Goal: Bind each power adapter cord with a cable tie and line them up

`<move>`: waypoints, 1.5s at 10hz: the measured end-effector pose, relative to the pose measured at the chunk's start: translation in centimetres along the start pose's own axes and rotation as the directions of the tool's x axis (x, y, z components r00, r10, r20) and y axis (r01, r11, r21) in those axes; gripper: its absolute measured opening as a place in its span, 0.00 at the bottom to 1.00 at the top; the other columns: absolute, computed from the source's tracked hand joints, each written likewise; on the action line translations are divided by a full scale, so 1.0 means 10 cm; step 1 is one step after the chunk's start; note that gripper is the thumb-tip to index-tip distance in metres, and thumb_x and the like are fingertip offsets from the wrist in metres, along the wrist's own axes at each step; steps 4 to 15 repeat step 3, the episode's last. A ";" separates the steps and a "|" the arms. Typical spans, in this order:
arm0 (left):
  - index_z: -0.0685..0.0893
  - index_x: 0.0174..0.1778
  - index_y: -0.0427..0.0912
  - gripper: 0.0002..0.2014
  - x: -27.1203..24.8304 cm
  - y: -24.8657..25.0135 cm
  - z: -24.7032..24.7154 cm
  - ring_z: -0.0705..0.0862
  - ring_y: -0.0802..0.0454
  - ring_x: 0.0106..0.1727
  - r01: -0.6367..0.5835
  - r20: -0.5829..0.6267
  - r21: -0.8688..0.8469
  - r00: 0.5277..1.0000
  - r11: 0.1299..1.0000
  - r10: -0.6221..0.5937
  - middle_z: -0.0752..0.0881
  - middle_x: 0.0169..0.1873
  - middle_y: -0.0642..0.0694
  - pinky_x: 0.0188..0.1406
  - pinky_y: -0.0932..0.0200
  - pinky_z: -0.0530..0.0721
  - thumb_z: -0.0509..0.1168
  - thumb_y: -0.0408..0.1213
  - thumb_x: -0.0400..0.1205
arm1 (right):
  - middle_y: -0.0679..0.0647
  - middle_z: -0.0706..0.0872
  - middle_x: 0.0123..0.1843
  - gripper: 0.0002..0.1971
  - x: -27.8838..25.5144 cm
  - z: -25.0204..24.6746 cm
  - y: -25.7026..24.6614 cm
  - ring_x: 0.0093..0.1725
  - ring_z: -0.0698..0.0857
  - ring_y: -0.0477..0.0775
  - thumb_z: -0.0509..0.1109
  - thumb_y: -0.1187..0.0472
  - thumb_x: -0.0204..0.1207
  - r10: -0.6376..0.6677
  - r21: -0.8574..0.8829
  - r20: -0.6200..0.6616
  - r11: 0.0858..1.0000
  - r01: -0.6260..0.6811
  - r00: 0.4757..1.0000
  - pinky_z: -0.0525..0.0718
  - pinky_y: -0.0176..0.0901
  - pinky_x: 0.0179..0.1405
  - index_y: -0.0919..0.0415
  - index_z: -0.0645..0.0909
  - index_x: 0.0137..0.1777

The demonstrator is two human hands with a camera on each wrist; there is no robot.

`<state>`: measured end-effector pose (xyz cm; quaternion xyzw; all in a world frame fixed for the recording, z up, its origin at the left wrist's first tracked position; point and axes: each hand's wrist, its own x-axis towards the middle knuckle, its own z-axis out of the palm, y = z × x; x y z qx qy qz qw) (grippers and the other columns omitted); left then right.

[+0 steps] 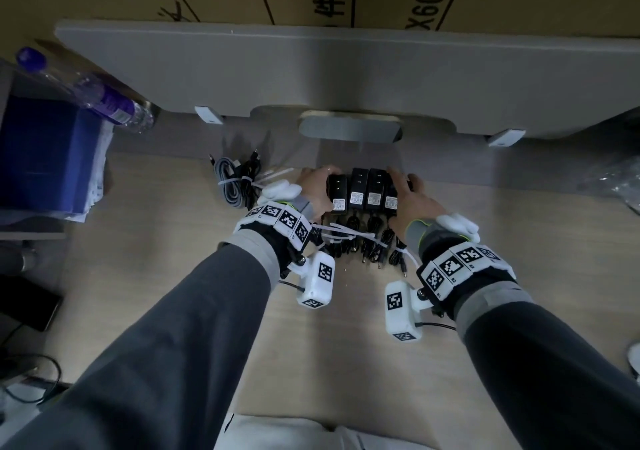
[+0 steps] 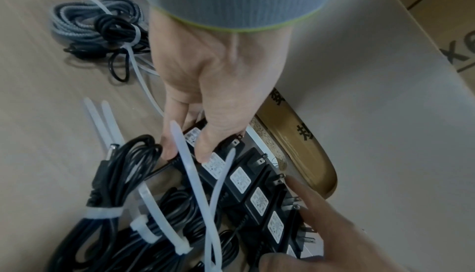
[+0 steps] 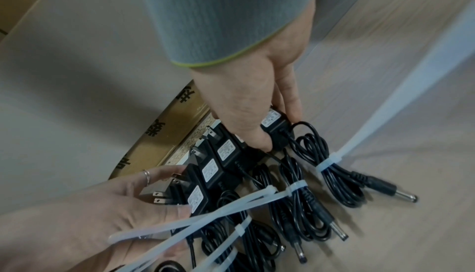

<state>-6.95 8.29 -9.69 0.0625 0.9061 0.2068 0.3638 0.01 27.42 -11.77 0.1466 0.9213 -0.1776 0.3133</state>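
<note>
Sleeves reach in; left hand (image 1: 313, 186) and right hand (image 1: 410, 197), fingers curled, squeeze adapters (image 1: 363, 191) together near desk's (image 1: 346, 345) far edge—press evenly, plugs flush.

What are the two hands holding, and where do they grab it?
The left hand grips the leftmost power adapter by its body; the right hand grips the rightmost power adapter by its body, squeezing the row together.
</note>
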 end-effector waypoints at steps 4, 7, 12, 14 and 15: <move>0.62 0.81 0.45 0.35 0.06 0.05 -0.03 0.83 0.41 0.60 0.096 -0.086 -0.015 0.992 0.995 -0.097 0.79 0.68 0.39 0.52 0.54 0.81 0.69 0.35 0.78 | 0.56 0.56 0.87 0.47 -0.08 -0.19 -0.10 0.76 0.73 0.67 0.71 0.56 0.77 0.119 0.099 -0.124 0.989 -0.107 0.985 0.76 0.59 0.68 0.44 0.42 0.86; 0.62 0.81 0.45 0.35 0.06 0.05 -0.03 0.83 0.41 0.60 0.096 -0.086 -0.015 0.992 0.995 -0.097 0.79 0.68 0.39 0.52 0.54 0.81 0.69 0.35 0.78 | 0.56 0.56 0.87 0.47 -0.08 -0.19 -0.10 0.76 0.73 0.67 0.71 0.56 0.77 0.119 0.099 -0.124 0.989 -0.107 0.985 0.76 0.59 0.68 0.44 0.42 0.86; 0.62 0.81 0.45 0.35 0.06 0.05 -0.03 0.83 0.41 0.60 0.096 -0.086 -0.015 0.992 0.995 -0.097 0.79 0.68 0.39 0.52 0.54 0.81 0.69 0.35 0.78 | 0.56 0.56 0.87 0.47 -0.08 -0.19 -0.10 0.76 0.73 0.67 0.71 0.56 0.77 0.119 0.099 -0.124 0.989 -0.107 0.985 0.76 0.59 0.68 0.44 0.42 0.86; 0.62 0.81 0.45 0.35 0.06 0.05 -0.03 0.83 0.41 0.60 0.096 -0.086 -0.015 0.992 0.995 -0.097 0.79 0.68 0.39 0.52 0.54 0.81 0.69 0.35 0.78 | 0.56 0.56 0.87 0.47 -0.08 -0.19 -0.10 0.76 0.73 0.67 0.71 0.56 0.77 0.119 0.099 -0.124 0.989 -0.107 0.985 0.76 0.59 0.68 0.44 0.42 0.86; 0.62 0.81 0.45 0.35 0.06 0.05 -0.03 0.83 0.41 0.60 0.096 -0.086 -0.015 0.992 0.995 -0.097 0.79 0.68 0.39 0.52 0.54 0.81 0.69 0.35 0.78 | 0.56 0.56 0.87 0.47 -0.08 -0.19 -0.10 0.76 0.73 0.67 0.71 0.56 0.77 0.119 0.099 -0.124 0.989 -0.107 0.985 0.76 0.59 0.68 0.44 0.42 0.86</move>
